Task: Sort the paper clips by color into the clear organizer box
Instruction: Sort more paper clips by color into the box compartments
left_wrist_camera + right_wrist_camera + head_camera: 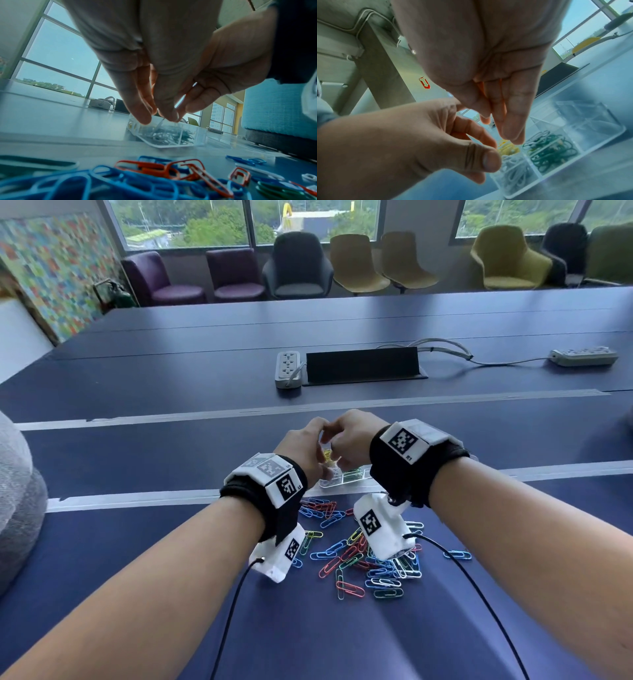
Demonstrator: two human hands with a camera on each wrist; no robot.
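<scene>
The clear organizer box lies on the blue table just beyond a loose pile of mixed paper clips. Both hands hover over the box, fingertips close together. My left hand points down and pinches a white paper clip above the near compartment. My right hand hangs beside it with straight fingers, and I see nothing in it. In the right wrist view the box holds white clips, yellow clips and green clips; its far compartments look empty.
Blue clips and red clips lie right under my left wrist. Farther back on the table are a power strip, a black cable hatch and a second power strip. A grey cushion sits at the left edge.
</scene>
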